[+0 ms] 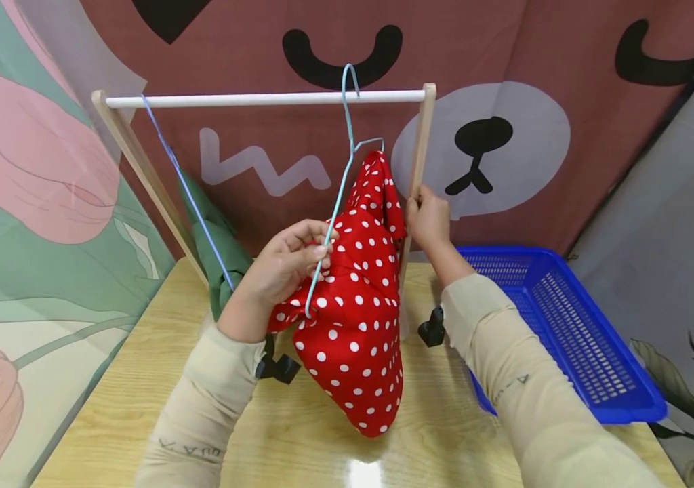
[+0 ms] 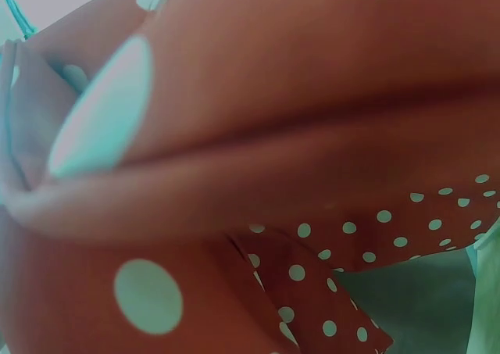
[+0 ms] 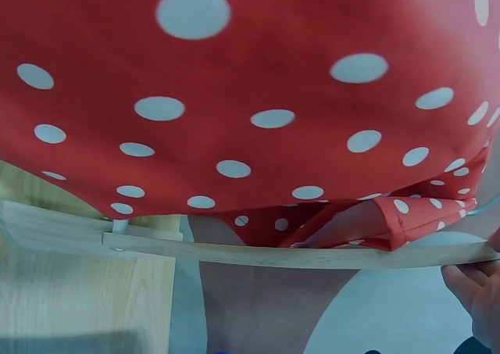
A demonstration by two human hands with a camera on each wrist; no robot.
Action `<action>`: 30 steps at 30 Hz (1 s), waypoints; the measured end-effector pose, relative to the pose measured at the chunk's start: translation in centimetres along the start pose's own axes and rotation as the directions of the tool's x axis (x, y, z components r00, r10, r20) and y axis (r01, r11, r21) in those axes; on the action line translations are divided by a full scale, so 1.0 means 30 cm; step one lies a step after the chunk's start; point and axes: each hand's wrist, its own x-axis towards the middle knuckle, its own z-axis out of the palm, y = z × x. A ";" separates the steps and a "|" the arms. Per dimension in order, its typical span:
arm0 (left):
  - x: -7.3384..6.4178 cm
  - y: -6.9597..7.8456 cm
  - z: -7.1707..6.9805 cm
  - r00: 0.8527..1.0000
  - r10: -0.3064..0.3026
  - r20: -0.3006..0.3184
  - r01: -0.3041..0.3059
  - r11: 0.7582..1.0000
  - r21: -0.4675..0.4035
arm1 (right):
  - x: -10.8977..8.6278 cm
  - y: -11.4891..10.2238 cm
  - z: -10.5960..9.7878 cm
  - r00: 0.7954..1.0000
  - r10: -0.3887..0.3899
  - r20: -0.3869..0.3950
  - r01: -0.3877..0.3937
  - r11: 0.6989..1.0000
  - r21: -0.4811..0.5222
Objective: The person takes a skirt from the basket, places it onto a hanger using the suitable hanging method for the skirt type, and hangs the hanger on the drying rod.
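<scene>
A red polka-dot garment hangs on a light-blue hanger whose hook loops over the white rod of a small rack. My left hand pinches the hanger's sloping arm between thumb and fingers, in front of the garment. My right hand grips the rack's right wooden post, also seen as a pale bar in the right wrist view. Close red dotted cloth fills the left wrist view and hides the left hand there.
At the rod's left end a blue-violet hanger carries a green garment. A blue plastic basket stands right of the rack on the wooden table. A printed cloth backdrop rises behind.
</scene>
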 end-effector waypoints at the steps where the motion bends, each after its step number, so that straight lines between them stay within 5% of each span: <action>1: 0.002 0.001 0.001 1.000 -0.004 -0.004 0.004 1.000 -0.001 | -0.001 0.001 0.000 1.000 0.005 0.004 -0.005 1.000 0.000; 30: 0.027 -0.009 -0.029 0.999 -0.048 0.009 0.048 0.998 -0.048 | -0.002 -0.004 0.025 1.000 0.011 -0.018 -0.011 1.000 -0.004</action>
